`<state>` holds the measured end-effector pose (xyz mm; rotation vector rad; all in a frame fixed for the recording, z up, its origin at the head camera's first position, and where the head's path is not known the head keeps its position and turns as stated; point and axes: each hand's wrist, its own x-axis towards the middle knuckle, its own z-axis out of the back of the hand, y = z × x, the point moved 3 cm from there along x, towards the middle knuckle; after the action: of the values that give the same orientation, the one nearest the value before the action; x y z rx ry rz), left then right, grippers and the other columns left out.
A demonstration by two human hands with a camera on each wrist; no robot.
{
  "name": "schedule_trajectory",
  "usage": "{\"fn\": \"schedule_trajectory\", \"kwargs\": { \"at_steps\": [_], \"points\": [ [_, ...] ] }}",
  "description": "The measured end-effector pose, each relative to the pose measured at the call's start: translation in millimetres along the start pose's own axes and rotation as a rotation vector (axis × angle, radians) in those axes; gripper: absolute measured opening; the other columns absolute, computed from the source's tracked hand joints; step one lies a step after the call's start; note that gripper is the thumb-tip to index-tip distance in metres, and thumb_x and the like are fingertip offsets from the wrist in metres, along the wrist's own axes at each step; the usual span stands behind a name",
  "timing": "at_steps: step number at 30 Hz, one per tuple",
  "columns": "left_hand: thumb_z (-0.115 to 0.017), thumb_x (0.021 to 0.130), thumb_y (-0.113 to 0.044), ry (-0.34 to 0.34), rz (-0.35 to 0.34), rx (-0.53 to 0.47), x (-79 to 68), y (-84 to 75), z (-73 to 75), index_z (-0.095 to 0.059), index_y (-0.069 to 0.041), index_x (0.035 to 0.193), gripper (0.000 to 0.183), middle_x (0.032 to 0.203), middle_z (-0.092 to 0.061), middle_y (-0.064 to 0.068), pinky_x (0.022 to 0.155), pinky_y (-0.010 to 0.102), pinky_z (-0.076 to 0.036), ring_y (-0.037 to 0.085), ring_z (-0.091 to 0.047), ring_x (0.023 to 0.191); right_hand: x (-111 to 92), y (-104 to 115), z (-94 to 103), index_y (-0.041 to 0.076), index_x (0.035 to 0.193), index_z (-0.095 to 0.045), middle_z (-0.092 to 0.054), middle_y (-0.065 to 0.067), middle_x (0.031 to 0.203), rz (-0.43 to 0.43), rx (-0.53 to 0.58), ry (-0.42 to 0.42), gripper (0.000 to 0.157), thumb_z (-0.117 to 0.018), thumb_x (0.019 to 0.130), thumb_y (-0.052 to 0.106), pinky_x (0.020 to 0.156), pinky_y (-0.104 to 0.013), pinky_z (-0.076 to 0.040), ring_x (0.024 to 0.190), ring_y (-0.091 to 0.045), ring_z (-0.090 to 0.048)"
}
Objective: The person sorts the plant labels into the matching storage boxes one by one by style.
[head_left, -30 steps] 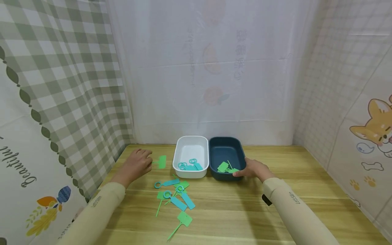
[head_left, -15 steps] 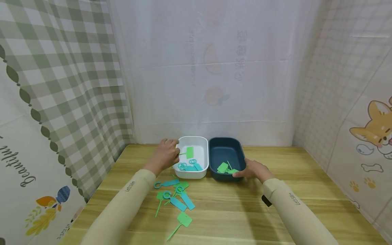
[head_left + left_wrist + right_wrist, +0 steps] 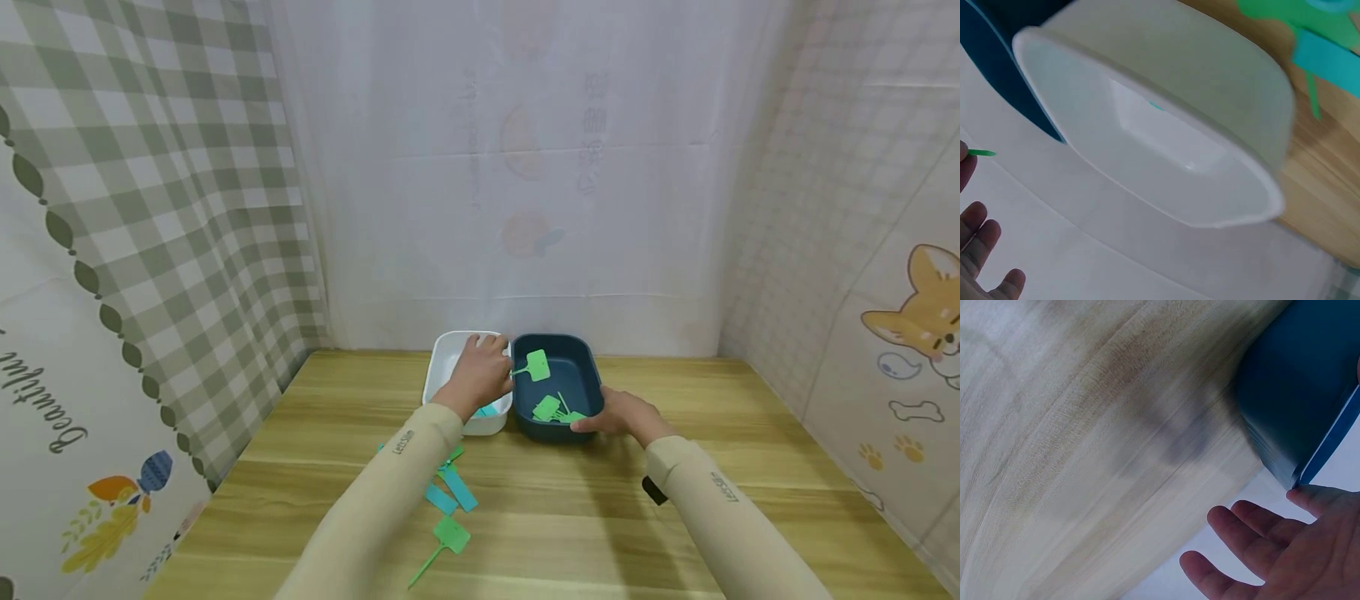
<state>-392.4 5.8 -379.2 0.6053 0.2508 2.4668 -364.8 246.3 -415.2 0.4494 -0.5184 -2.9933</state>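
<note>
Should the left hand's [image 3: 482, 373] pinch loosen, the green tag [image 3: 537, 366], gripped only by its thin stem, could slip and land in the adjoining white box [image 3: 487, 426]. The green tag shows over the dark blue box [image 3: 573, 377], just right of the left hand (other fingers spread) and apart from the right hand [image 3: 626, 413], whose spread fingers touch that box.

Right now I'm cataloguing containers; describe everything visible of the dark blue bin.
The dark blue bin is smooth, like plastic, open-topped, with rounded corners. It stands upright on the table beside the white bin. Green tags lie in its near end. The right hand holds its near right corner; the left hand holds another green tag over it.
</note>
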Motion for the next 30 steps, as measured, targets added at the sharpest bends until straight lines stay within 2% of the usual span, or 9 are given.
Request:
{"fn": "schedule_trajectory", "kwargs": {
  "at_steps": [3, 7, 11, 15, 21, 30],
  "points": [
    [-0.065, 0.087, -0.030, 0.071, 0.012, -0.006, 8.9, -14.3, -2.7, -0.076, -0.020, 0.090, 0.015, 0.116, -0.059, 0.003, 0.103, 0.050, -0.039, 0.023, -0.055, 0.112, 0, 0, 0.2, -0.011, 0.151, -0.021, -0.036, -0.035, 0.148, 0.000, -0.005, -0.003, 0.113, -0.073, 0.081, 0.061, 0.100, -0.064, -0.037, 0.131, -0.051, -0.041],
    [-0.065, 0.088, -0.031, 0.131, 0.019, 0.000, 16.4, -29.2, -7.2, -0.077, -0.021, 0.092, 0.016, 0.110, -0.058, 0.002, 0.101, 0.050, -0.039, 0.022, -0.055, 0.107, 0, 0, -0.3, -0.012, 0.150, -0.023, -0.038, -0.034, 0.147, 0.016, -0.006, -0.006, 0.111, -0.074, 0.081, 0.059, 0.099, -0.063, -0.039, 0.129, -0.049, -0.043],
    [-0.065, 0.091, -0.035, 0.155, 0.031, 0.017, 20.7, -39.1, -10.2, -0.077, -0.023, 0.095, 0.017, 0.109, -0.058, 0.000, 0.099, 0.049, -0.039, 0.020, -0.056, 0.104, 0, 1, -0.6, -0.010, 0.150, -0.025, -0.041, -0.033, 0.145, 0.033, 0.006, -0.006, 0.107, -0.074, 0.082, 0.057, 0.098, -0.061, -0.040, 0.126, -0.047, -0.047],
    [-0.065, 0.095, -0.039, 0.168, 0.050, 0.002, 21.8, -44.2, -11.6, -0.077, -0.024, 0.101, 0.019, 0.113, -0.058, 0.000, 0.099, 0.049, -0.040, 0.020, -0.056, 0.107, 0, 0, -0.3, -0.010, 0.150, -0.024, -0.039, -0.033, 0.146, 0.031, 0.006, 0.001, 0.108, -0.074, 0.082, 0.057, 0.099, -0.062, -0.039, 0.129, -0.049, -0.044],
    [-0.065, 0.096, -0.038, 0.157, 0.046, 0.009, 14.0, -34.4, -12.4, -0.075, -0.025, 0.109, 0.020, 0.119, -0.060, 0.002, 0.103, 0.051, -0.039, 0.023, -0.057, 0.111, 0, 2, -0.6, -0.011, 0.151, -0.022, -0.037, -0.034, 0.147, 0.030, -0.009, -0.001, 0.110, -0.073, 0.082, 0.059, 0.100, -0.064, -0.037, 0.132, -0.052, -0.040],
    [-0.069, 0.094, -0.034, 0.174, 0.043, -0.025, -4.7, 1.0, -10.9, -0.075, -0.023, 0.110, 0.020, 0.118, -0.062, 0.003, 0.105, 0.053, -0.037, 0.024, -0.057, 0.113, -2, 1, 0.7, -0.010, 0.152, -0.019, -0.033, -0.035, 0.149, 0.010, -0.010, 0.010, 0.112, -0.072, 0.082, 0.059, 0.101, -0.065, -0.035, 0.134, -0.052, -0.037]
  ]
}}
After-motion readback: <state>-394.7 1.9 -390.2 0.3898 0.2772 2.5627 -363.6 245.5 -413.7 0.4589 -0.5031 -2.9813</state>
